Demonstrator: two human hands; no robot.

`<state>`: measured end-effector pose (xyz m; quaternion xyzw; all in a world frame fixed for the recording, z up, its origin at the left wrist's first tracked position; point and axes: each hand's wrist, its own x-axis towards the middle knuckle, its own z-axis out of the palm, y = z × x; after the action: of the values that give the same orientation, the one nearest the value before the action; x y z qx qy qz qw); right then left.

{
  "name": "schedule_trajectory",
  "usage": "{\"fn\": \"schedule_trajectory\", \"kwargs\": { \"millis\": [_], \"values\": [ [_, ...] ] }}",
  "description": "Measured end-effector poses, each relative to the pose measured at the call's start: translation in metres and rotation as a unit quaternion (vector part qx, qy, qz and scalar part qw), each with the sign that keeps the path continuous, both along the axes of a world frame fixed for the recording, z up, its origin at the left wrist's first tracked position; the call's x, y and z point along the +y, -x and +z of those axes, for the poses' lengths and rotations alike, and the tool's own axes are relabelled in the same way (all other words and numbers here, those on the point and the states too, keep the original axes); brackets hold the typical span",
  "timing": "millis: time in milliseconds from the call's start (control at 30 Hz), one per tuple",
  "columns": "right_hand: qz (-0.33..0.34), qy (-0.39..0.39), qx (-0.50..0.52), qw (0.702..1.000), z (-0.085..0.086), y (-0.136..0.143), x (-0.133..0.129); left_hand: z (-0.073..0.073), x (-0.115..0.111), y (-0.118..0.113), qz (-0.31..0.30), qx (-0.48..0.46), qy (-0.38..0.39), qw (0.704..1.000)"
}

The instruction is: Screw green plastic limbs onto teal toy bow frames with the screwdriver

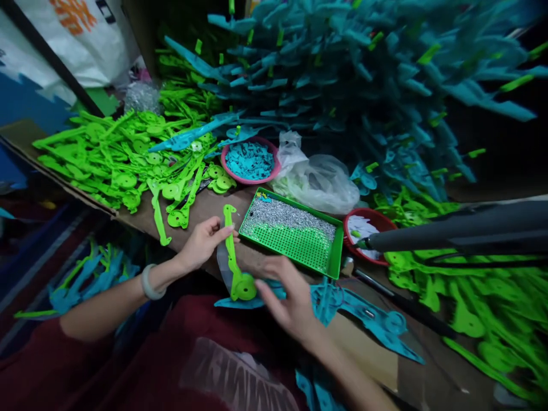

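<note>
My left hand (204, 241) pinches a long, lime-green plastic piece (232, 251) near its upper end, with a round disc at its lower end. A strip of clear film shows behind this piece. My right hand (290, 299) is just right of the disc, thumb and fingers apart; whether its thumb tip touches the disc is unclear. Beneath the right hand lies a long blue plastic piece (377, 325), partly covered by it. Beyond the hands sits a green perforated tray (295, 251) of small silvery metal parts.
Heaps of lime-green pieces (124, 160) lie at left and right. A tall stack of blue pieces (334, 74) fills the back. One pink bowl (274, 172) holds small blue parts, one red bowl (387, 222) white parts. A dark power-tool-like rod (454, 228) juts in from the right.
</note>
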<state>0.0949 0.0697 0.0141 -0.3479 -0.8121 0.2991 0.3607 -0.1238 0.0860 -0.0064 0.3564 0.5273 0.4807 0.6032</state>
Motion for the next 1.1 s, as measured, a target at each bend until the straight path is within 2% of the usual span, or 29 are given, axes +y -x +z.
{"fn": "schedule_trajectory", "kwargs": {
  "millis": [67,100,167,233,300,400,533,567,667,733,800,867,967,1100],
  "values": [
    [-0.067,0.086,0.031,0.994,0.018,0.020,0.030,0.002,-0.004,0.001,-0.009,0.026,-0.028,0.999],
    [-0.062,0.132,0.025,0.989,0.024,0.032,0.046,0.003,-0.005,0.001,-0.011,0.043,-0.043,0.998],
    [-0.021,0.215,0.023,0.976,0.031,0.055,0.074,0.004,-0.007,0.002,-0.009,0.082,-0.069,0.994],
    [0.039,0.267,0.036,0.962,0.031,0.074,0.091,0.003,-0.008,0.003,-0.001,0.112,-0.086,0.990],
    [0.077,0.262,0.066,0.960,0.026,0.086,0.096,0.003,-0.008,0.004,0.011,0.121,-0.094,0.988],
    [0.089,0.217,0.110,0.966,0.017,0.090,0.096,0.002,-0.010,0.005,0.001,0.112,-0.077,0.991],
    [0.061,0.223,0.140,0.963,0.015,0.091,0.100,-0.002,-0.024,0.006,-0.158,0.092,0.024,0.983],
    [0.060,0.232,0.138,0.961,0.016,0.090,0.101,-0.003,-0.027,0.006,-0.181,0.094,0.038,0.978],
    [0.089,0.253,0.075,0.960,0.023,0.072,0.096,-0.007,-0.035,0.007,-0.185,0.109,0.037,0.976],
    [0.123,0.253,-0.043,0.959,0.028,0.050,0.082,-0.011,-0.038,0.008,-0.195,0.116,0.023,0.974],
    [0.157,0.255,-0.193,0.934,0.031,0.027,0.059,-0.014,-0.040,0.010,-0.196,0.124,0.004,0.973],
    [0.169,0.261,-0.298,0.902,0.030,0.009,0.036,-0.018,-0.043,0.012,-0.187,0.134,-0.015,0.973],
    [0.150,0.253,-0.341,0.893,0.019,-0.002,0.014,-0.022,-0.048,0.013,-0.178,0.150,-0.038,0.972],
    [0.155,0.224,-0.336,0.902,0.006,0.000,0.009,-0.020,-0.049,0.012,-0.171,0.162,-0.062,0.970]
  ]
}}
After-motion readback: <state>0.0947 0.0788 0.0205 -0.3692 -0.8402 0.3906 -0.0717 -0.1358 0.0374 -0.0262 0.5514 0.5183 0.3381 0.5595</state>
